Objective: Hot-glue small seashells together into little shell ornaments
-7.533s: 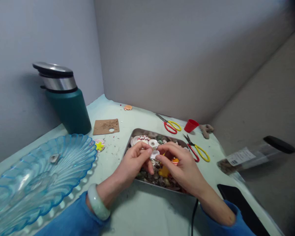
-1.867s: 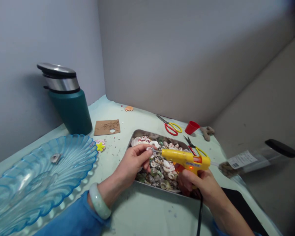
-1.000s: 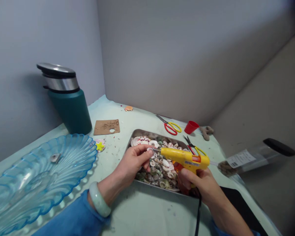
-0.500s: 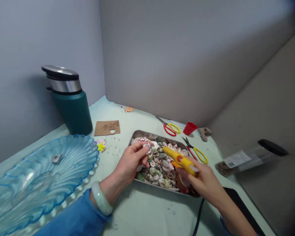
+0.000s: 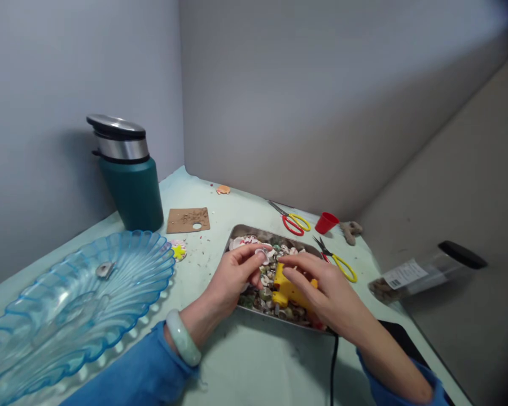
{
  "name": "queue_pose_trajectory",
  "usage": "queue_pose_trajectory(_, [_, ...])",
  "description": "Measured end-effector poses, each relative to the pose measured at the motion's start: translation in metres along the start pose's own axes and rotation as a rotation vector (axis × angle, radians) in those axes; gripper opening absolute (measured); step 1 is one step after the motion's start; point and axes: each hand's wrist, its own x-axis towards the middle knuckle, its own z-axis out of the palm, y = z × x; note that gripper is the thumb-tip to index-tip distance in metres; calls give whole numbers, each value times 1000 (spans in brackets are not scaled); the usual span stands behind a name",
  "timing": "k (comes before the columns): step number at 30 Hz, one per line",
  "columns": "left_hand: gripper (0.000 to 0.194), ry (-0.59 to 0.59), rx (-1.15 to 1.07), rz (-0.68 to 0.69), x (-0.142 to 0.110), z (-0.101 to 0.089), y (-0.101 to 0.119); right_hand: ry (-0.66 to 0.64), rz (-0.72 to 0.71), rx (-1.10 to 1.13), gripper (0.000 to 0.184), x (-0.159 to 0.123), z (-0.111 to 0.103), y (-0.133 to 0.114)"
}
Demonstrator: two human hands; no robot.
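My left hand (image 5: 232,276) is closed in a pinch on a small white shell (image 5: 262,254) above the left part of a metal tray (image 5: 237,231) filled with mixed shells (image 5: 279,249). A yellow glue gun (image 5: 285,287) lies on the shells in the tray, its black cord (image 5: 333,366) running toward me. Over the gun is my right hand (image 5: 324,287), fingers stretched out toward the left hand and not wrapped round it.
A large blue glass dish (image 5: 68,299) sits at the left, a green flask (image 5: 129,180) behind it. A cardboard piece (image 5: 188,220), two scissors (image 5: 294,220) (image 5: 338,259), a red cup (image 5: 325,223), a clear tube (image 5: 427,270) and a black phone (image 5: 398,338) surround the tray.
My right hand held the glue gun's nozzle at the shell in my left hand, then lowered the gun into the tray and let go. The left hand kept its pinch.
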Motion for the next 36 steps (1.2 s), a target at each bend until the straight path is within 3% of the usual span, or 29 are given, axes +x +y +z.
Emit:
queue_pose_trajectory(4, [35, -18, -28, 16, 1, -2, -2, -123, 100, 376, 26, 20, 11, -5])
queue_pose_trajectory(8, [36, -22, -1, -4, 2, -2, -2, -128, 242, 675, 26, 24, 20, -1])
queue_pose_trajectory(18, [37, 39, 113, -21, 3, 0, -2, -112, 371, 939, 27, 22, 23, 1])
queue_pose_trajectory(24, [37, 70, 152, -18, 0, 4, 0, 8, 345, 723, 23, 18, 25, -2])
queue_pose_trajectory(31, [40, 17, 177, -12, -2, 6, 2, 223, 85, 244, 10, 8, 29, -6])
queue_pose_trajectory(36, [41, 10, 193, -22, -1, 5, 2, 316, -82, 20, 13, 6, 30, -8])
